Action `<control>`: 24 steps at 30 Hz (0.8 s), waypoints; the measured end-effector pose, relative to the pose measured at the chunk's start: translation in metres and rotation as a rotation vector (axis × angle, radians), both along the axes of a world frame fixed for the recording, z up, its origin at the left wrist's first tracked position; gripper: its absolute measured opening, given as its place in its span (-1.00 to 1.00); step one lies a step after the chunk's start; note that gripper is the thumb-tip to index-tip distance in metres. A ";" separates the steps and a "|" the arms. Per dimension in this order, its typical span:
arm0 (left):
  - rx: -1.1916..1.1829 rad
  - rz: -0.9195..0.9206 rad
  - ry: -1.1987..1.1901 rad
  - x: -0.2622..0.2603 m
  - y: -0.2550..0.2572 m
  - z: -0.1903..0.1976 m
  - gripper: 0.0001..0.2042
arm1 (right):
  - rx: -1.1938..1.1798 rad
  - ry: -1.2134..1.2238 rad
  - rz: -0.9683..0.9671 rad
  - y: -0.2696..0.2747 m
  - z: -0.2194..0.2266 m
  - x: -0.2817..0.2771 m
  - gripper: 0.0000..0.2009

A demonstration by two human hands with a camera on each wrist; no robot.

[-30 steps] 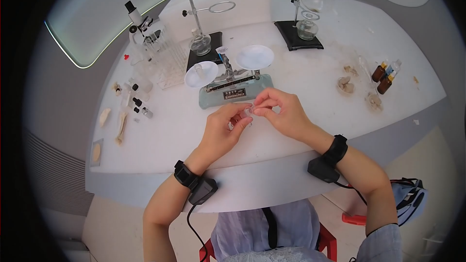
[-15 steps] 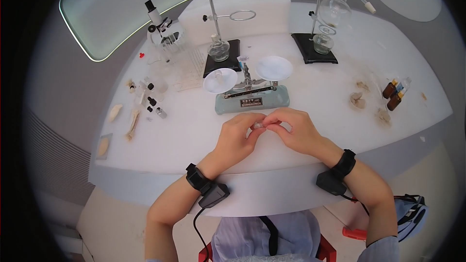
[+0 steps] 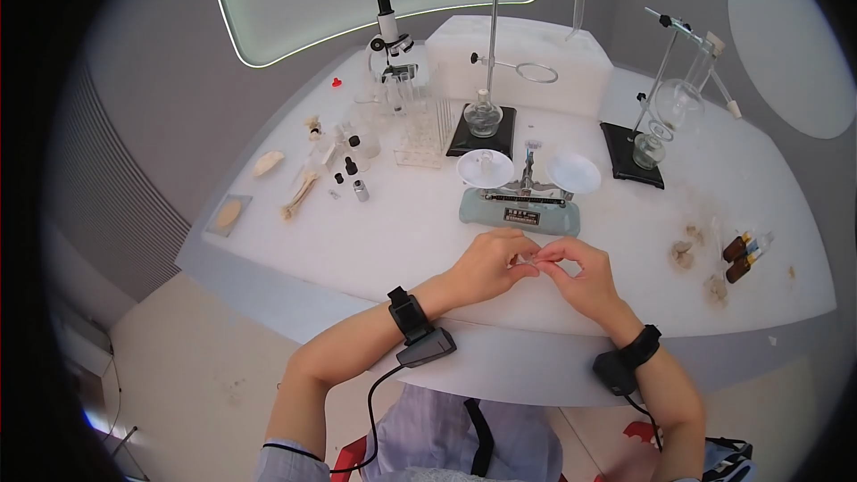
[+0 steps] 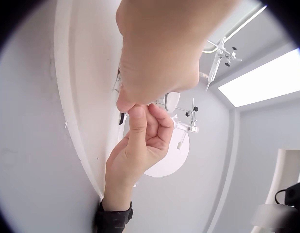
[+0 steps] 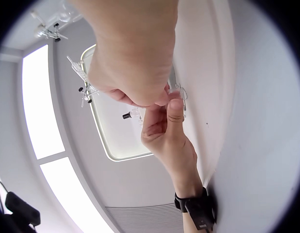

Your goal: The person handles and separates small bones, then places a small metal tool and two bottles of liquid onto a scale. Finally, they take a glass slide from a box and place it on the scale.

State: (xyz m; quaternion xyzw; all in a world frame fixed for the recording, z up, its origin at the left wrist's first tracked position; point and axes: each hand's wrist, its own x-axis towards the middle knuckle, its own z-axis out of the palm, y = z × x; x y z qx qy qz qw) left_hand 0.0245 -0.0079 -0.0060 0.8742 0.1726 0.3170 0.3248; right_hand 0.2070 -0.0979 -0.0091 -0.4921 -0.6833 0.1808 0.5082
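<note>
In the head view, my left hand (image 3: 487, 268) and right hand (image 3: 585, 280) meet just in front of a pan balance (image 3: 520, 211). Between their fingertips is a small clear piece (image 3: 529, 260), mostly covered by the fingers and too small to name. The left thumb and fingers curl around it from one side, while the right thumb and forefinger pinch it from the other. From the right wrist camera, a bit of the clear piece (image 5: 174, 91) shows above the left thumb. A small glass item (image 3: 484, 163) lies in the balance's left pan.
Behind the balance stands an alcohol lamp (image 3: 483, 116) on a black stand base, with a microscope (image 3: 387, 36) farther left. Small bottles (image 3: 360, 190) and a bone (image 3: 300, 195) lie to the left. Brown bottles (image 3: 739, 259) and dried clumps (image 3: 683, 254) are at right.
The head view has turned, so the table's things sit farther right and lower. Both hands stay together at the clear piece before the balance; the right fingertips have drawn in closer to the left ones.
</note>
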 end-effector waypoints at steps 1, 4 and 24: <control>0.003 0.002 -0.005 0.000 0.000 0.005 -0.83 | 0.003 -0.005 0.002 0.000 0.003 -0.002 -0.85; 0.055 0.026 -0.085 -0.008 0.002 0.024 -0.89 | 0.065 0.067 -0.035 -0.004 0.009 -0.004 -0.83; 0.064 0.106 0.038 -0.014 0.022 0.004 -0.86 | 0.004 -0.276 0.046 0.007 -0.009 0.005 -0.74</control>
